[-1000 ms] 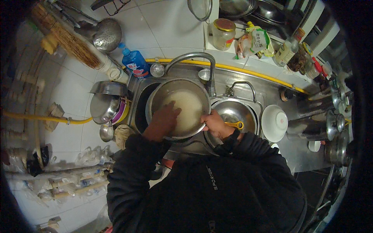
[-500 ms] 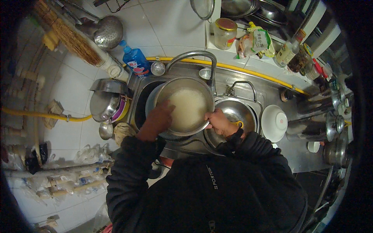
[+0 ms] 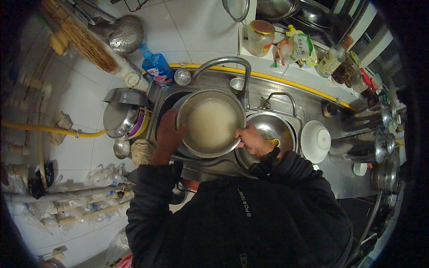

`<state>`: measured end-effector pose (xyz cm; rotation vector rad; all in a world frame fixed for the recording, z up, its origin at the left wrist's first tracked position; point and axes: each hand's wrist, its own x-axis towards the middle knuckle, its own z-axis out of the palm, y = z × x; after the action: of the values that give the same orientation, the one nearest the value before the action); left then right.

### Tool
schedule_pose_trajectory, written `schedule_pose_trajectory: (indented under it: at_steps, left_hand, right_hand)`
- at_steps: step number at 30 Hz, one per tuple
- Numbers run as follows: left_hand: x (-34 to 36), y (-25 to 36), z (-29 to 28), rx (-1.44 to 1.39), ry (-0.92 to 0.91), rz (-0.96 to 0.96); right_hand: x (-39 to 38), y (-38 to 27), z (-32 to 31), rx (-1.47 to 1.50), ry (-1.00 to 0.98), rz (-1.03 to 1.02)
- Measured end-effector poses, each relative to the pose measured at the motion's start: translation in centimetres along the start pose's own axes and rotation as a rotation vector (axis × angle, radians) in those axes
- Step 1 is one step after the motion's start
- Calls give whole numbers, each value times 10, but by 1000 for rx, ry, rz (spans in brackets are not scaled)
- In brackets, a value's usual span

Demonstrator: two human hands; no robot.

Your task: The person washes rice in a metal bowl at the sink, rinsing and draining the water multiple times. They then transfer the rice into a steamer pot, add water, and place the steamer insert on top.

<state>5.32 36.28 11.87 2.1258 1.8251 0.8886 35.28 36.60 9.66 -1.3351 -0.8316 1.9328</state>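
Note:
A round metal pot (image 3: 210,123) of white grains in cloudy liquid is over the left sink basin (image 3: 161,114), with part of another round vessel showing behind it. My left hand (image 3: 170,131) grips the pot's left rim. My right hand (image 3: 248,140) is closed on the right rim. A metal bowl (image 3: 275,127) sits in the right basin, with a yellow utensil (image 3: 276,143) partly hidden by my right wrist. A curved faucet (image 3: 223,62) stands behind the pot.
A white bowl (image 3: 315,143) and tall metal pots (image 3: 357,145) stand at right. A blue bottle (image 3: 158,69) is at back left, above stacked bowls (image 3: 119,119). A cloth (image 3: 143,152) lies left of the sink. A yellow pipe (image 3: 286,80) runs along the wall; jars line the ledge (image 3: 279,69).
My left hand has moved out from inside the pot to its left rim. The pot has shifted slightly right since the oldest frame, with my right hand still holding it.

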Motion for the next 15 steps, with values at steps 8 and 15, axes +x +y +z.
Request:
schedule_pose_trajectory:
  at_steps: [8,15]
  left_hand:
    - [-47,6,10,-670,-218,-552]
    - [-61,12,27,-1103,-364,-844]
  right_hand:
    - [6,6,0,32,29,-23]
    - [3,6,2,49,19,-44]
